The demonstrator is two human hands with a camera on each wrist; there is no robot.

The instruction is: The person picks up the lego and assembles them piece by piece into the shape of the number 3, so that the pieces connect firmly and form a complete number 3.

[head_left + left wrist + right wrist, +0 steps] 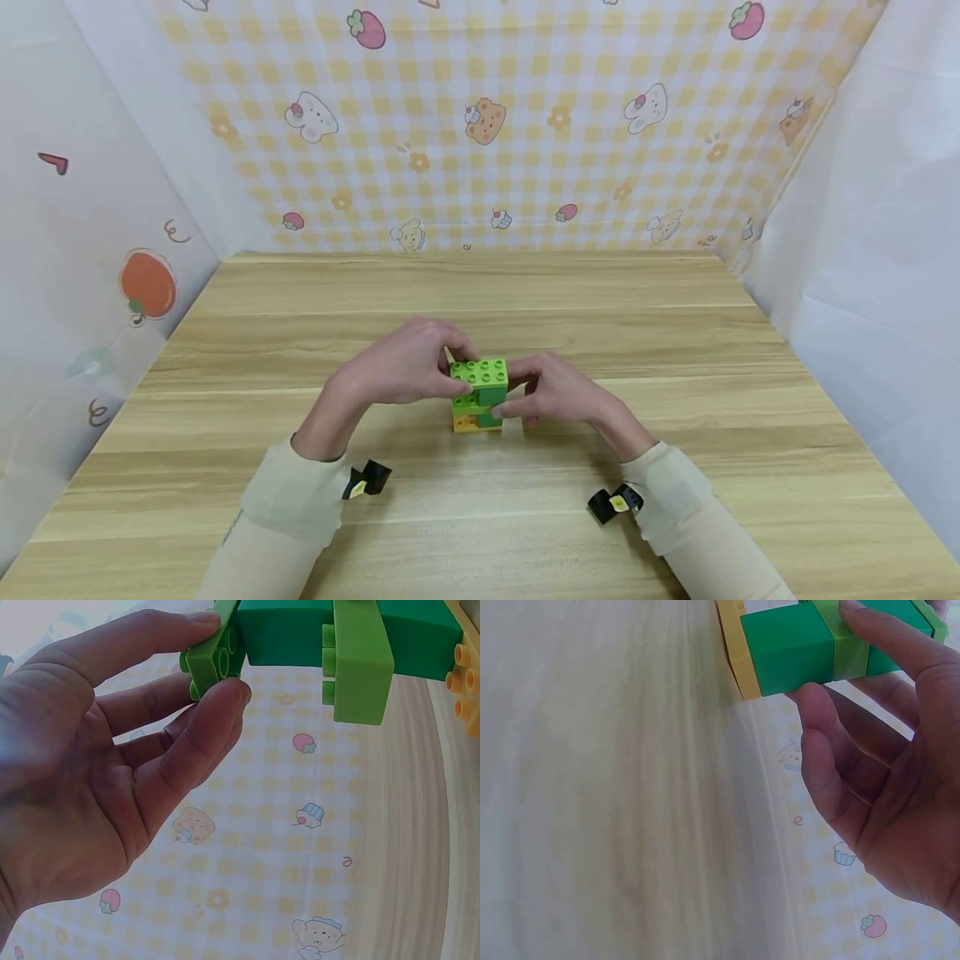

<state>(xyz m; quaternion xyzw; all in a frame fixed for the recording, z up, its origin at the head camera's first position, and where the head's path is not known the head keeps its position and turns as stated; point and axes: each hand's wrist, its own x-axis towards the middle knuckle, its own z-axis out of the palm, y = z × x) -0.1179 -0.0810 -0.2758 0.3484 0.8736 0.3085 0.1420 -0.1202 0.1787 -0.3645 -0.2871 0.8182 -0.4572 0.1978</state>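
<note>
Nearest the head camera are our two cream sleeves [288,508], each with a small black wrist camera [366,480] strapped below the cuff. Beyond them both hands meet at a small block stack [480,395] standing on the wooden table [675,333], roughly at its middle.

The stack has a yellow-orange brick [467,423] at the base, dark green bricks [787,649] above it, and a light green studded brick [481,372] on top. Our left hand [401,367] pinches the stack's upper left side: the left wrist view shows thumb and forefinger closed on a light green brick [214,656], the other fingers relaxed. Our right hand [558,393] grips the right side; in the right wrist view the thumb presses under the dark green layer while a fingertip [870,619] lies over a light green band [849,651].

We judge the assembly to be well advanced, since several layers are already joined and no loose bricks are seen on the table. What is left appears to be seating or adjusting the upper light green piece; whether it is fully pressed home we cannot tell.

A checked yellow backdrop [480,125] with cartoon animals and strawberries closes the rear, and white panels [862,208] stand at both sides.
</note>
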